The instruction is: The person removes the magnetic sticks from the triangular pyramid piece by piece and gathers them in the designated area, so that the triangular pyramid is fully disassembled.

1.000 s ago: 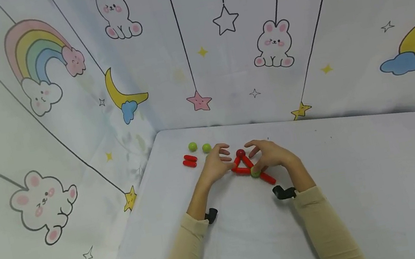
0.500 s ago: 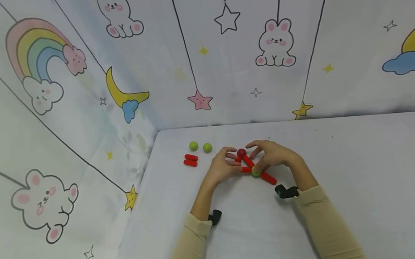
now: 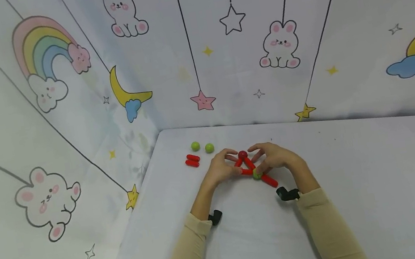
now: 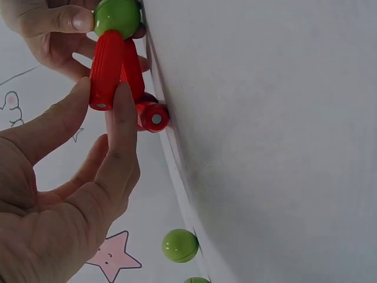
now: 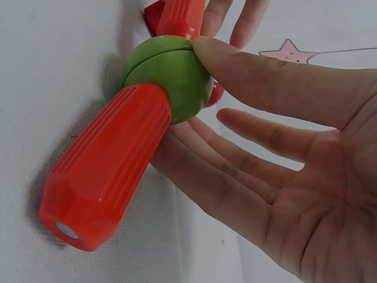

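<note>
Red ribbed rods and balls form a small joined shape between the two hands in the head view. My left hand (image 3: 222, 168) pinches a red rod (image 4: 107, 71) near its free end, between thumb and forefinger. The rod's other end meets a green ball (image 5: 171, 76). That ball is pinched by my right hand (image 3: 275, 156), thumb on its upper side. A second rod (image 3: 269, 181) sticks out from it to the lower right. Another rod (image 3: 249, 163) runs from it up to a dark red ball (image 3: 242, 154), where a further rod (image 4: 154, 118) leads off, its metallic end tip exposed.
Two loose green balls (image 3: 195, 146) lie on the white table (image 3: 364, 195), left of the hands. Two red rods (image 3: 193, 160) lie side by side just in front of them. A cloth wall (image 3: 164, 64) with cartoon prints rises behind the table.
My left hand has moved a little to the right, along the lower red rod toward the green ball. My right hand stays at the green ball. The head view has shifted slightly.
</note>
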Motion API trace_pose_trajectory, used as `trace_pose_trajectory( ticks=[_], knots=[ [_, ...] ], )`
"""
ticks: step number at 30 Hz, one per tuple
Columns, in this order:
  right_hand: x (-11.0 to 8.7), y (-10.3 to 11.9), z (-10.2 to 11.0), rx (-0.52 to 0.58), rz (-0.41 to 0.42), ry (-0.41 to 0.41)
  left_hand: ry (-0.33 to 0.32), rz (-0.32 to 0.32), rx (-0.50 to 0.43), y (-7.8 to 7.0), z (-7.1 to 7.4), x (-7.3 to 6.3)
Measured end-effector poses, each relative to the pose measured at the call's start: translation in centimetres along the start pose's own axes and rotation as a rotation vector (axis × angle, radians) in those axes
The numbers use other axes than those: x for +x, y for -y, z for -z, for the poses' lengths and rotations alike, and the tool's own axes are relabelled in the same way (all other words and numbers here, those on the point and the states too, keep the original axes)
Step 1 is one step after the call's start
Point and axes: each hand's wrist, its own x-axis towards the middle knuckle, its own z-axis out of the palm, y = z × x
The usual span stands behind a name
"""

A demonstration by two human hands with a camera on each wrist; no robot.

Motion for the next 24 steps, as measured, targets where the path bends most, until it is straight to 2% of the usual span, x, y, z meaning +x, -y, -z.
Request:
trace_pose_trajectory(
  ticks=[6, 11, 19, 24],
  knots=[
    [0.0, -0.1, 0.0, -0.011, -0.003, -0.005, -0.001, 0.002, 0.010, -0.1, 0.0, 0.1],
    [0.2, -0.2, -0.1, -0.018, -0.002, -0.004, 0.027, -0.002, 0.022, -0.1, 0.4, 0.0],
    [0.4, -0.2, -0.3, -0.025, -0.034, -0.006, 0.016, -0.005, 0.002, 0.2, 2.8, -0.4],
    [0.3, -0.2, -0.2, -0.029, -0.035, -0.003, -0.002, -0.004, -0.056, 0.6, 4.4, -0.4]
  ],
)
